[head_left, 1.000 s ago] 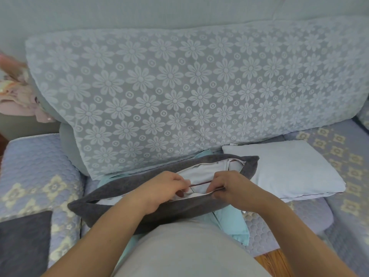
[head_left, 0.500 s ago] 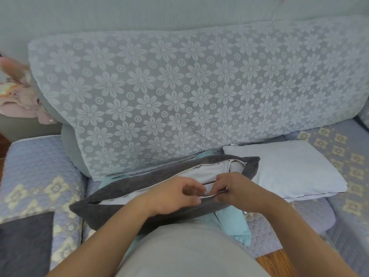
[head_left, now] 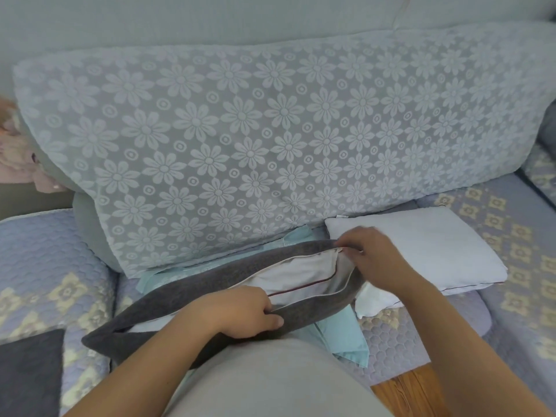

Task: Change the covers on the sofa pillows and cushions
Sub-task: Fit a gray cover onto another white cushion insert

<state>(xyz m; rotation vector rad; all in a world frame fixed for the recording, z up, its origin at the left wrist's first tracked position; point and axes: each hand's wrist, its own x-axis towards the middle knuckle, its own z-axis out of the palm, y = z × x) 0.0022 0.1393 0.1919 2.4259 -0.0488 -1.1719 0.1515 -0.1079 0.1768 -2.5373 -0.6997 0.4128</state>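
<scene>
Dark grey cover [head_left: 186,293] lying on the sofa seat [head_left: 39,254], long axis running from lower left up to the right, open mouth facing up with the white pillow [head_left: 304,275] showing inside. Left hand [head_left: 240,314] gripping the near lip, fingers curled over the edge. Right hand [head_left: 376,257] pinching the far right corner, fingertips together on the fabric. Just beyond the right fingers, a bare white pillow [head_left: 436,251]. Under the cover, teal cloth [head_left: 346,338]. Behind everything, a big flowered cushion [head_left: 270,139] leaning on the backrest.
</scene>
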